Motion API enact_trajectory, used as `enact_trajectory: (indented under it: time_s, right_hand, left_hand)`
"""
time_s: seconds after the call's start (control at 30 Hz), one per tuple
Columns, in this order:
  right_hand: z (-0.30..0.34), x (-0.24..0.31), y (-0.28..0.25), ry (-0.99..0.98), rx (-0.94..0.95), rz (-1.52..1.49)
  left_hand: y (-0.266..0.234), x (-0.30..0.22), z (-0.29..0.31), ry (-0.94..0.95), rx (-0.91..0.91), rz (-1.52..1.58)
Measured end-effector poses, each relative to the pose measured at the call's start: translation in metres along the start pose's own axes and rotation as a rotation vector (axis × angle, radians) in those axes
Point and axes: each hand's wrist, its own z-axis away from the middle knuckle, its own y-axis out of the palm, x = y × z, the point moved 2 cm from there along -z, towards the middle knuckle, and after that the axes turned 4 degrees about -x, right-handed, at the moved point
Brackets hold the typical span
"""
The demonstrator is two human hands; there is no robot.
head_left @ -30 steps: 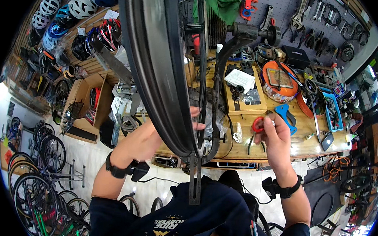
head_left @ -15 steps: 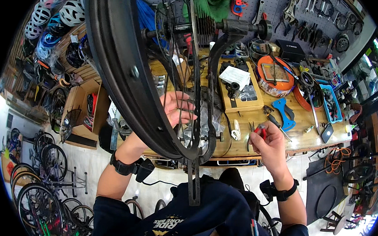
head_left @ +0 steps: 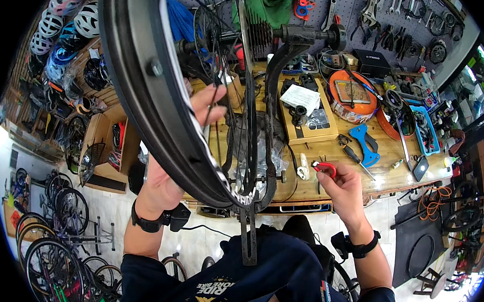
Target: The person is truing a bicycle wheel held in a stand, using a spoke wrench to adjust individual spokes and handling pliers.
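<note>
A black bicycle wheel rim [head_left: 147,62], with thin spokes and a cassette [head_left: 258,33], stands upright close before me in a dark truing stand [head_left: 276,70]. My left hand [head_left: 165,182] reaches behind the rim, which hides much of it. Its fingers show between rim and spokes, apart from each other and close to a spoke; whether they touch it I cannot tell. Right of the stand, above the bench's front edge, my right hand [head_left: 345,190] is closed on a small red spoke wrench [head_left: 326,167] with a curved handle, pinched between thumb and fingers.
The wooden bench [head_left: 331,142] carries a yellow box [head_left: 310,127], an orange round tin [head_left: 353,94], a blue-handled tool [head_left: 364,144], a screwdriver [head_left: 358,161] and a blue tray [head_left: 425,129]. Tools hang on the pegboard [head_left: 350,8]. Helmets [head_left: 87,20] and bicycles [head_left: 52,261] line the left.
The wheel has turned, bringing white lettering on the rim into view. My left hand has shifted left and up behind the rim. In my right hand, the red wrench has been turned.
</note>
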Motion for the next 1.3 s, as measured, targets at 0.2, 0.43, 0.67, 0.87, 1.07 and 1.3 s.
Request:
enact_trajectory:
  time_s: [0.2, 0.43, 0.67, 0.87, 1.07, 1.3]
  right_hand:
    - [0.001, -0.003, -0.003, 0.062, 0.016, 0.036]
    - [0.004, -0.002, -0.004, 0.048, 0.04, 0.03]
    - [0.012, -0.013, -0.02, 0.046, 0.037, -0.002]
    - [0.007, -0.009, -0.021, 0.099, 0.123, -0.052]
    - [-0.005, -0.003, -0.002, 0.058, 0.185, 0.018]
    - [-0.021, 0.009, 0.024, 0.091, 0.262, -0.106]
  left_hand:
    - [0.009, -0.006, -0.009, -0.061, -0.035, 0.061]
    - [0.002, -0.011, -0.05, 0.125, -0.18, 0.329]
    - [-0.017, -0.018, -0.053, 0.108, -0.067, 0.153]
    - [-0.002, -0.014, -0.03, 0.195, 0.155, 0.17]
    - [0.011, 0.017, 0.035, -0.442, 0.139, 0.34]
    - [0.007, 0.023, 0.039, -0.515, 0.14, 0.242]
